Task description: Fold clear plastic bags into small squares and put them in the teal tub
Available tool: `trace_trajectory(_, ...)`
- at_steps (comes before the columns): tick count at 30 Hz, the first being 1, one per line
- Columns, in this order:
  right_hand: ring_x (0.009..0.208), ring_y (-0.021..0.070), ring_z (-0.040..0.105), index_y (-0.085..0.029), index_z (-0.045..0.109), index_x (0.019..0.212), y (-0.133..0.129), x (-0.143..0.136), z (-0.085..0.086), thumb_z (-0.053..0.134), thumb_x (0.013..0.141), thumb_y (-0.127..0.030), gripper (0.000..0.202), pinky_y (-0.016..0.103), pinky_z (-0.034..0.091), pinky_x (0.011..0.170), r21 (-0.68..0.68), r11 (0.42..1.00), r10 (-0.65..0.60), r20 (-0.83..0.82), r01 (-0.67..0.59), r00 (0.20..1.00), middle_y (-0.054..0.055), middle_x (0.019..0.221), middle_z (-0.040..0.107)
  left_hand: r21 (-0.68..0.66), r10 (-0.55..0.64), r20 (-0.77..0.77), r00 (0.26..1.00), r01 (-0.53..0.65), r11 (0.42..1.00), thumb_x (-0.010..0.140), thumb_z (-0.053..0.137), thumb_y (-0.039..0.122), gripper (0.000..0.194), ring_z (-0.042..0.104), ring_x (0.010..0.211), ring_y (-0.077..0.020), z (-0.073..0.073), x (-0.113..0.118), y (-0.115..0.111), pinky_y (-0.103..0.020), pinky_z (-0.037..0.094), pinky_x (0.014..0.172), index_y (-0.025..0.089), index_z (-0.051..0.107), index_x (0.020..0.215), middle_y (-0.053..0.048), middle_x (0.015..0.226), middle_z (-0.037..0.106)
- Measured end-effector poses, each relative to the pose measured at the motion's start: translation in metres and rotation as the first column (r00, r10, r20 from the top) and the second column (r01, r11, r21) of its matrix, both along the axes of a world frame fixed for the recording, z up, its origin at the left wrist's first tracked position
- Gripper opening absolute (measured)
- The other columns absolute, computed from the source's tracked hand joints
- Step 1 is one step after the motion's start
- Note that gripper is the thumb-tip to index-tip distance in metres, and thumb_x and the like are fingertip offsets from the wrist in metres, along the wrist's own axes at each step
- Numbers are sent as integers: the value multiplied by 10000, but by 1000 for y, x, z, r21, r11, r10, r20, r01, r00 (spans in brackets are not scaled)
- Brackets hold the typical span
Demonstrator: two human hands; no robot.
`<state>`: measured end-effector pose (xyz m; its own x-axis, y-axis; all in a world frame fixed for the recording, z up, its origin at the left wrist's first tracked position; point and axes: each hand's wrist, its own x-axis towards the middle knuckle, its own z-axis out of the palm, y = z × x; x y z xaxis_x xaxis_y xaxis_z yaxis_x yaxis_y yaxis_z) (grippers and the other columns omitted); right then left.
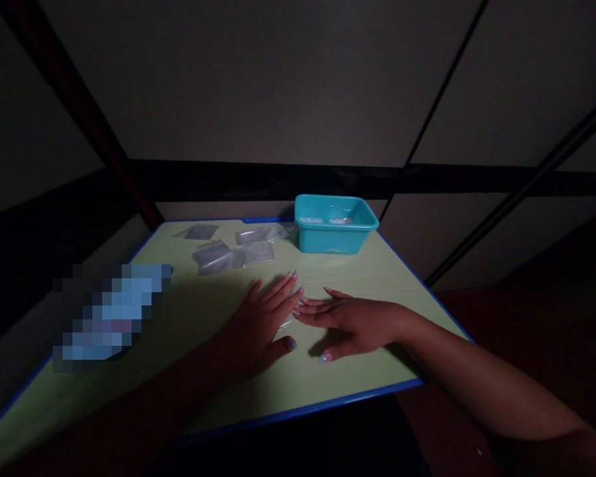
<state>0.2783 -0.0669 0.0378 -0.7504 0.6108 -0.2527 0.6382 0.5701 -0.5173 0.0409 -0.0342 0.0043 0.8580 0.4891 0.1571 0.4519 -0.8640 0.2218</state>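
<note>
My left hand [271,318] lies flat over a small clear plastic packet [288,321] on the table, its fingers stretched forward and its thumb apart. From the right, my right hand [350,321] reaches in with fingers extended, the tips touching the packet beside my left fingertips. Most of the packet is hidden under the hands, so its contents cannot be made out. Beyond the hands lie several flat clear plastic packets, among them one [213,256] at the left and another [258,235] farther back.
A turquoise plastic basket [330,240] stands at the back right of the table, with whitish packets inside. The pale table [338,404] has a blue edge. A blurred-out blue object [124,311] lies at the left. A panelled wall [258,86] rises behind.
</note>
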Motion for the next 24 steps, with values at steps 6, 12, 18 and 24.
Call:
trace_trajectory(6,1427,261,165,-294,211,1485,-2,1,-2,618,833,-479,791,586,-8,1119,31,1000,9,-51,-7,999,94,1537,230,-116,-146,-71,987,137,984,889,2,677,824,207,1430,-259,3,4,7,-522,163,1127,156,173,1503,-128,1556,177)
trace_trajectory(12,1402,286,236,-299,331,1447,-2,3,-14,637,818,-467,720,592,4,1118,57,998,-5,-162,14,987,91,1499,324,-98,-41,-214,976,20,995,976,137,515,614,191,1436,-228,7,5,19,-570,175,1110,193,190,1497,-112,1547,236)
trace_trajectory(18,1401,298,236,-243,333,1447,-1,2,-19,635,817,-462,732,591,37,1123,80,996,-13,-144,25,989,111,1501,301,5,154,-256,954,-158,987,988,198,371,544,139,1445,-241,6,1,27,-603,162,1101,134,239,1477,-138,1548,227)
trace_trajectory(24,1400,310,236,-246,306,1458,-2,-2,-13,650,810,-434,757,629,50,1104,89,996,-4,-115,14,993,118,1512,274,86,144,-227,963,-128,988,973,321,370,485,-11,1444,-328,3,6,25,-662,140,1064,282,341,1449,-119,1577,138)
